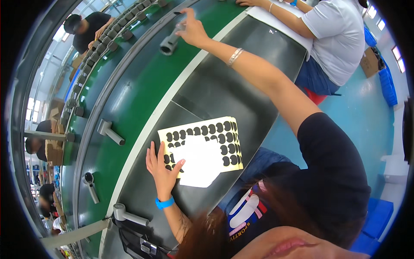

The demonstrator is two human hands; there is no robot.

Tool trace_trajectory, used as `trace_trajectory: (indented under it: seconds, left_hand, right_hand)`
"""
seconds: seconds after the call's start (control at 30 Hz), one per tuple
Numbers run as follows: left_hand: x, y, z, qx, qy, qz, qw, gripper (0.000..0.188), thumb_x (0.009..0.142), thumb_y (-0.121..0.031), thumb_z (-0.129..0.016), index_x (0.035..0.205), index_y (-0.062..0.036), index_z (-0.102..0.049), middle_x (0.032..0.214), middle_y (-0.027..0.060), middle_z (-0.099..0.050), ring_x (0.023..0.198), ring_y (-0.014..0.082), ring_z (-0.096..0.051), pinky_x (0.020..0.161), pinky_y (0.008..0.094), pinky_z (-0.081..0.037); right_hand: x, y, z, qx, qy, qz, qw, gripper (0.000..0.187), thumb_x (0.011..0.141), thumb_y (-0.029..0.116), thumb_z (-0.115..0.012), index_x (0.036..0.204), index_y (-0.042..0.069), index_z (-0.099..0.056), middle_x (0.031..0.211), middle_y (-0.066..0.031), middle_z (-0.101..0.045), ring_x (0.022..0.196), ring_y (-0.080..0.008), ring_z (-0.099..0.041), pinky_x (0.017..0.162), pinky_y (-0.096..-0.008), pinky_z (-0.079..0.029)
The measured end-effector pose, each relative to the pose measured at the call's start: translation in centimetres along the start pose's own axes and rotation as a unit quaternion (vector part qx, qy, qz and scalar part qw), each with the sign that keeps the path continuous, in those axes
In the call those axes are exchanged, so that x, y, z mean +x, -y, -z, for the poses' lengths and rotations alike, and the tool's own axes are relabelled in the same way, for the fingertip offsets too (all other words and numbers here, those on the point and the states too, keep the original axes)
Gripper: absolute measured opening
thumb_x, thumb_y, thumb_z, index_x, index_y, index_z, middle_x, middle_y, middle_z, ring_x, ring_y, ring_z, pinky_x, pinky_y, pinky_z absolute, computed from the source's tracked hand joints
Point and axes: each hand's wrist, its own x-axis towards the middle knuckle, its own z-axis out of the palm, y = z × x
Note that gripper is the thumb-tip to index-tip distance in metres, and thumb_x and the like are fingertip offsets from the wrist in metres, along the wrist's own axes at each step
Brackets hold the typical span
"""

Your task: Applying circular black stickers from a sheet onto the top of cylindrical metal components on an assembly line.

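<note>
The sticker sheets [224,149] are pale yellow, patterned with rows of black, notched rounds; the paper [199,164] over them is plain bright white. Grey colours the tubular part [168,45] at the right hand [193,32]. The belt [144,88] on the left is deep green, the worktop [215,82] blackish, its border strip [163,103] white. A wristband [164,203] shows bright blue, a bracelet [235,56] silvery. The near black T-shirt [336,151] carries a white, pink and red print; the far-right shirt [338,32] is white, the floor [349,116] turquoise.

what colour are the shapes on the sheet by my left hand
Black shapes, seen best in the head view.
</note>
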Motion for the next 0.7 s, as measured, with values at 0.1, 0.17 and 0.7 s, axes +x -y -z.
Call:
trace_trajectory:
  seconds: [0.1,0.17,0.7]
  left_hand:
    - [0.0,0.0,-0.1,-0.004,-0.007,-0.009,1.000,0.082,0.070,-0.041,-0.077,0.138,-0.0119,-0.043,0.148,0.0166,-0.029,0.135,0.0398,-0.023,0.109,0.0521,-0.017]
    - [0.2,-0.2,0.1,-0.003,-0.004,-0.012,1.000,0.082,0.072,-0.039,-0.076,0.140,-0.0096,-0.040,0.148,0.0181,-0.030,0.136,0.0385,-0.024,0.110,0.0501,-0.017]
    - [-4.5,-10.4,1.4,-0.323,-0.168,0.004,0.931,0.049,0.084,-0.003,-0.063,0.130,0.0019,-0.047,0.113,0.0178,-0.061,0.102,0.0276,-0.061,0.087,0.0338,-0.046]
  right_hand:
    - [-2.6,8.4,3.5,0.156,0.129,0.006,0.979,0.072,0.072,-0.001,-0.071,0.128,0.010,-0.028,0.098,-0.0142,-0.067,0.093,-0.0324,-0.064,0.082,-0.0378,-0.050]
    - [-5.8,13.5,6.4,0.223,0.219,0.049,0.949,0.073,0.072,-0.005,-0.068,0.131,0.010,-0.028,0.104,-0.0126,-0.065,0.097,-0.0302,-0.063,0.085,-0.0368,-0.050]
    - [-24.9,22.2,10.5,0.327,0.238,0.127,0.906,0.056,0.081,-0.002,-0.066,0.129,0.005,-0.038,0.123,-0.0172,-0.055,0.104,-0.0291,-0.062,0.089,-0.0370,-0.050]
